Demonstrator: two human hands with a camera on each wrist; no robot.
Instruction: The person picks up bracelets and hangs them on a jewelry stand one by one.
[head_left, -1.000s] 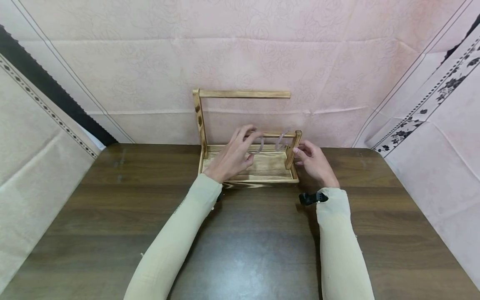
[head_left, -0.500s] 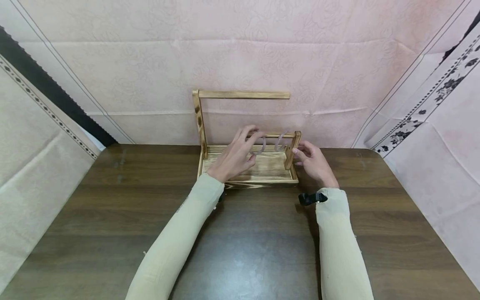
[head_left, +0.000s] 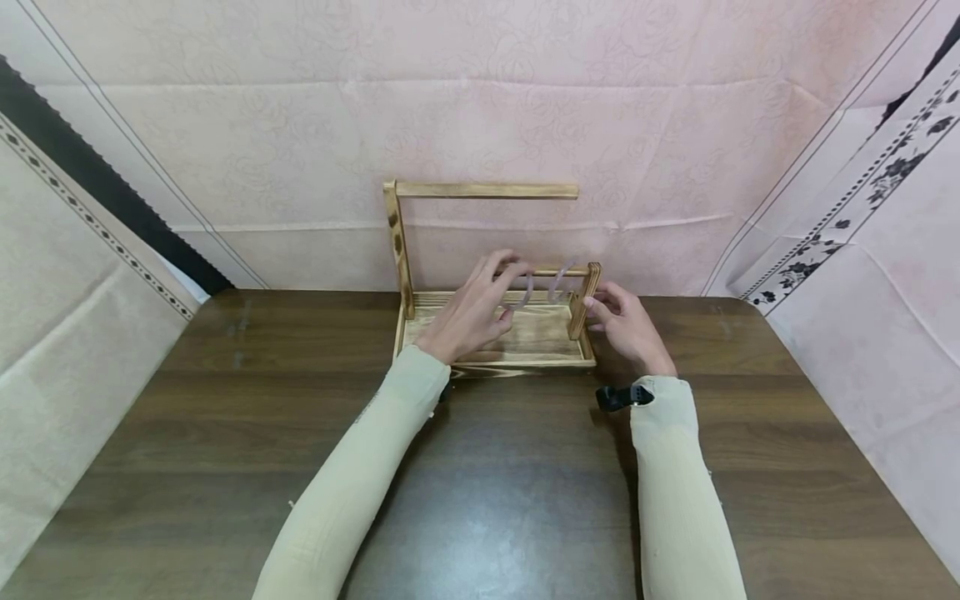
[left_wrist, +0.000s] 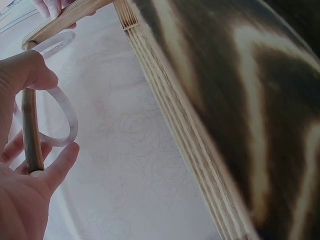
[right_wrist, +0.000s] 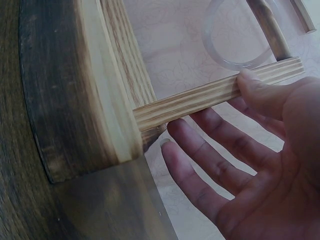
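Note:
A wooden jewelry stand with a shallow tray point(head_left: 525, 364) sits near the table's far edge. On its lower rod point(left_wrist: 31, 132) hang two pale translucent bangles. My left hand point(head_left: 472, 308) reaches over the tray and holds one bangle point(left_wrist: 75, 120) by its edge, thumb and fingers on opposite sides, the rod passing through the ring. The other bangle point(right_wrist: 210, 37) hangs on the same rod, nearer the short right post point(right_wrist: 200, 97). That post is in the grip of my right hand point(head_left: 630, 325), thumb on one face and fingertips along the other.
The stand's taller left post point(head_left: 400, 242) carries an upper bar point(head_left: 487, 191) that ends free on the right, above both hands. Dark wooden table point(head_left: 495, 483) extends toward me. A pale patterned cloth point(head_left: 480, 117) hangs behind the stand.
My left hand has edged slightly right along the rod with its bangle. My right hand keeps its place on the post, and the stand looks the same.

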